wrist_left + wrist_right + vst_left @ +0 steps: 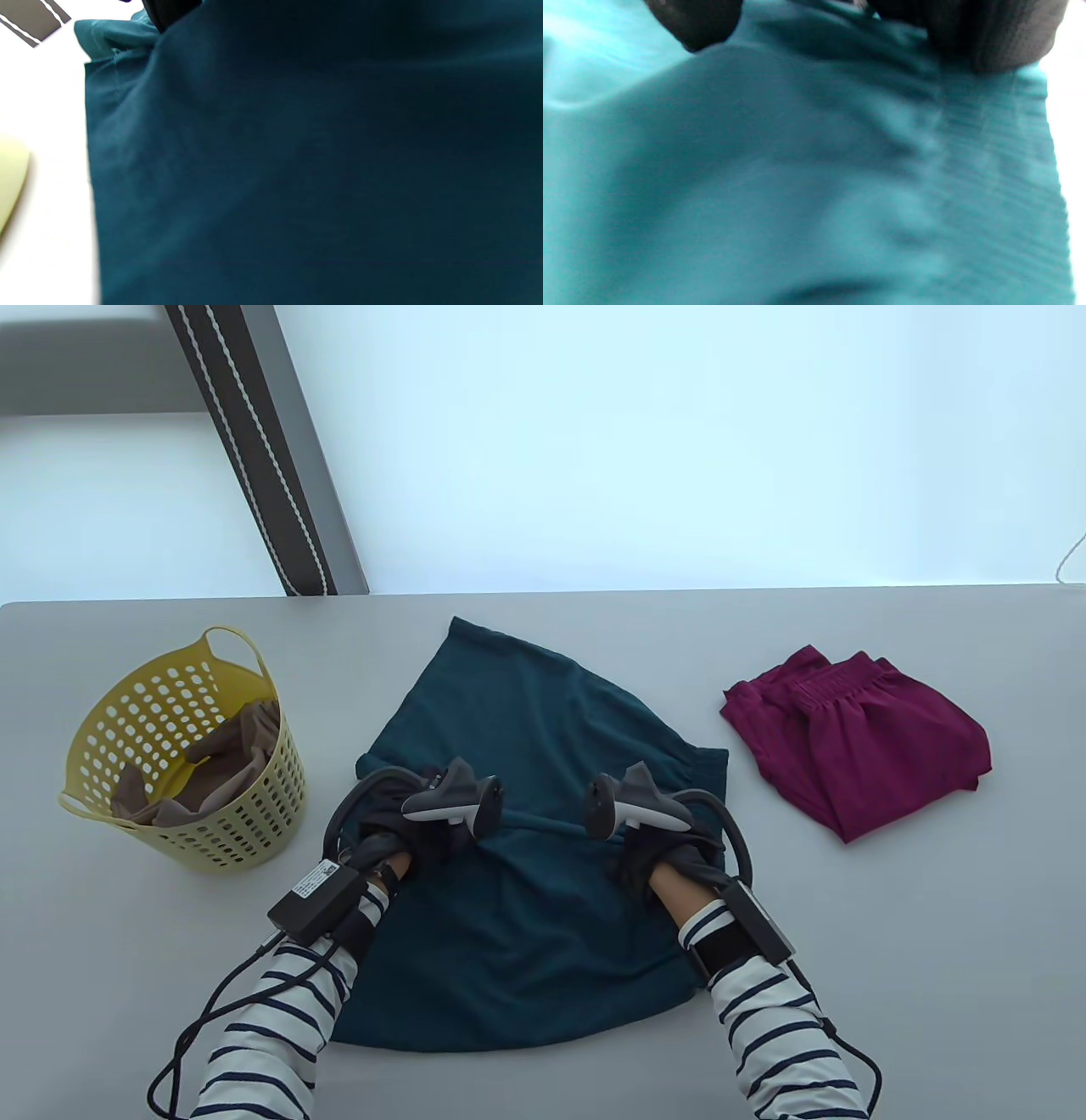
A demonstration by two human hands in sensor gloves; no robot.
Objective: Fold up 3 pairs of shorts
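Note:
Teal shorts [543, 712] lie spread in the middle of the table [848, 942]. Both gloved hands are on them at mid-length. My left hand [416, 836] grips the fabric on the left side, and bunched cloth shows beside its glove [169, 10]. My right hand [649, 853] pinches the ribbed waistband edge [988, 140], its fingers [988, 38] curled over it. A straight cloth edge [543, 823] runs between the two hands. The teal shorts [297, 169] fill both wrist views. Trackers hide the fingertips from above.
Folded maroon shorts [857, 742] lie at the right. A yellow perforated basket [182, 746] at the left holds a brown garment [212, 772]. Cables trail from both wrists near the table's front edge.

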